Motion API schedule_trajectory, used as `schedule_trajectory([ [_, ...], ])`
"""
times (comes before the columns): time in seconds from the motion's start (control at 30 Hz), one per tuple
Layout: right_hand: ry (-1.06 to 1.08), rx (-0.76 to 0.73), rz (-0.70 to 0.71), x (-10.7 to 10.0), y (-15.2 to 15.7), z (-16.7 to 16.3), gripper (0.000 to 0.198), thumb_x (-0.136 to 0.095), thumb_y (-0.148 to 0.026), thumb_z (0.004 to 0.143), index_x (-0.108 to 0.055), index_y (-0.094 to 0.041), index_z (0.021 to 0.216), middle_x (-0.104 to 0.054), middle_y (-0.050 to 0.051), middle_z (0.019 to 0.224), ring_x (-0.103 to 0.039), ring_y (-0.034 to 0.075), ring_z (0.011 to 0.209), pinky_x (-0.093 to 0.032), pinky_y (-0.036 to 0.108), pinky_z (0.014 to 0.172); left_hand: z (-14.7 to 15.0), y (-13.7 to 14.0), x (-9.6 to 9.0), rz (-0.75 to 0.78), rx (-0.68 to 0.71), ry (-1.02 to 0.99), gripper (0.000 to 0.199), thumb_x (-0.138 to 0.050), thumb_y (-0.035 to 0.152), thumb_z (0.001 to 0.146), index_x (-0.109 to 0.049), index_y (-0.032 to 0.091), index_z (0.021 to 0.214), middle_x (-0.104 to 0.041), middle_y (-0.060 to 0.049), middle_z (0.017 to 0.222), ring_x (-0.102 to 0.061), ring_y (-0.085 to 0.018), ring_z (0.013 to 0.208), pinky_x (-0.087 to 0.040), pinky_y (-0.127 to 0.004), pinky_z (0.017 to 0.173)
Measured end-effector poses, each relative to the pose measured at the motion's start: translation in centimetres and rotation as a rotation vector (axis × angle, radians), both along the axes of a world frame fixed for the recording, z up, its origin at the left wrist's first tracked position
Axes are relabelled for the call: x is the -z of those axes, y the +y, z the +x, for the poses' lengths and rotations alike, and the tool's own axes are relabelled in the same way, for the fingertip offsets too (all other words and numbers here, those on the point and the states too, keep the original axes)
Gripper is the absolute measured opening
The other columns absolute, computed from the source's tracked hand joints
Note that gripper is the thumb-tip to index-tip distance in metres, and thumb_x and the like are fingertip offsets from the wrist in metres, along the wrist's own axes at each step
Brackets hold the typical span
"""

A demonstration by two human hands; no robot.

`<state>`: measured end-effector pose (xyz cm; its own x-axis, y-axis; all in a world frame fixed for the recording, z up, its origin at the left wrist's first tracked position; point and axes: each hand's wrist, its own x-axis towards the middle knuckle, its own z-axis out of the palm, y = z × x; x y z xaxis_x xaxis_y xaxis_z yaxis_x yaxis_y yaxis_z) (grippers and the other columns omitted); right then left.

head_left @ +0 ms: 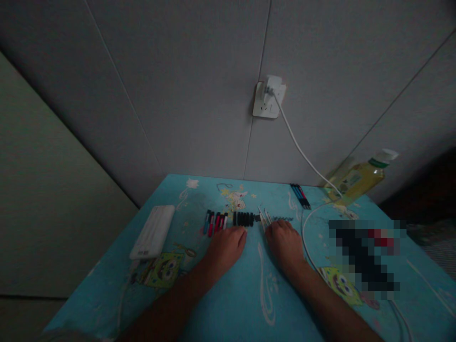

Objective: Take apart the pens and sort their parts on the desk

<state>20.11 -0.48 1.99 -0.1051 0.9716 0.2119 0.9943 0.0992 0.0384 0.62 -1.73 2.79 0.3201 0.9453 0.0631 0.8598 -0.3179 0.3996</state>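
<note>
My left hand [228, 244] rests on the blue cloth with its fingers curled closed. What they hold, if anything, is hidden. Just beyond it lies a row of red, blue and white pen barrels [215, 222]. To their right sit several short black pieces [243, 219], side by side. My right hand [285, 242] is also curled closed, its fingertips out of sight beneath it. Thin silvery sticks like pen refills [264, 217] lie against its left side; whether the fingers grip one is unclear. Small dark coiled bits [287, 219], perhaps springs, show past the knuckles.
Pens [300, 196] lie near the wall. A white power bank [154, 232] is at left. At back right stands a bottle of yellow liquid [361, 180]. A white cable [303, 230] runs from the wall charger [272, 85] across the cloth. A blurred-out dark object [363, 256] lies right.
</note>
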Motion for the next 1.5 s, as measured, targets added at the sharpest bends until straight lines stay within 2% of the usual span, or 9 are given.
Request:
schedule_trajectory([
  [0.8, -0.006, 0.000, -0.020, 0.1, -0.2, 0.3, 0.027, -0.043, -0.026, 0.099, -0.065, -0.017, 0.086, -0.065, 0.012, 0.093, -0.059, 0.025, 0.094, -0.042, 0.030, 0.067, -0.3, 0.0, 0.5, 0.064, 0.034, -0.012, 0.029, -0.036, 0.030, 0.101, -0.062, 0.020, 0.091, -0.070, -0.006, 0.088, -0.067, -0.020, 0.084, -0.045, -0.029, 0.074],
  [1.13, 0.025, 0.006, 0.028, 0.5, 0.1, 0.7, 0.025, -0.042, -0.022, 0.099, -0.063, -0.017, 0.085, -0.064, 0.010, 0.092, -0.060, 0.024, 0.090, -0.040, 0.029, 0.065, -0.2, 0.2, 0.7, 0.083, 0.030, 0.000, 0.030, -0.037, 0.030, 0.101, -0.063, 0.020, 0.089, -0.070, -0.006, 0.086, -0.068, -0.021, 0.083, -0.046, -0.030, 0.073],
  [1.3, 0.238, -0.035, 0.086, 0.1, 0.4, 1.1, 0.021, -0.046, -0.026, 0.098, -0.063, -0.018, 0.087, -0.064, 0.008, 0.091, -0.061, 0.021, 0.087, -0.043, 0.029, 0.072, -0.2, 0.2, 0.7, 0.089, 0.023, -0.068, 0.029, -0.038, 0.032, 0.100, -0.066, 0.021, 0.098, -0.072, -0.006, 0.090, -0.069, -0.022, 0.085, -0.049, -0.032, 0.075],
  [1.43, 0.598, -0.222, 0.060, -0.2, 0.2, 0.8, 0.019, -0.046, -0.029, 0.099, -0.061, -0.019, 0.093, -0.063, 0.006, 0.092, -0.060, 0.017, 0.079, -0.045, 0.027, 0.074, -0.1, 0.2, 0.6, 0.097, -0.011, -0.241, 0.033, -0.041, 0.036, 0.100, -0.062, 0.022, 0.119, -0.073, -0.007, 0.104, -0.069, -0.021, 0.092, -0.049, -0.032, 0.081],
  [1.5, 0.737, -0.308, 0.051, -0.3, -0.1, 0.4, 0.018, -0.045, -0.029, 0.099, -0.059, -0.019, 0.094, -0.062, 0.005, 0.093, -0.059, 0.017, 0.083, -0.045, 0.027, 0.076, 0.0, 0.3, 0.4, 0.083, -0.016, -0.355, 0.036, -0.042, 0.038, 0.099, -0.061, 0.021, 0.124, -0.074, -0.006, 0.100, -0.069, -0.019, 0.084, -0.050, -0.030, 0.079],
])
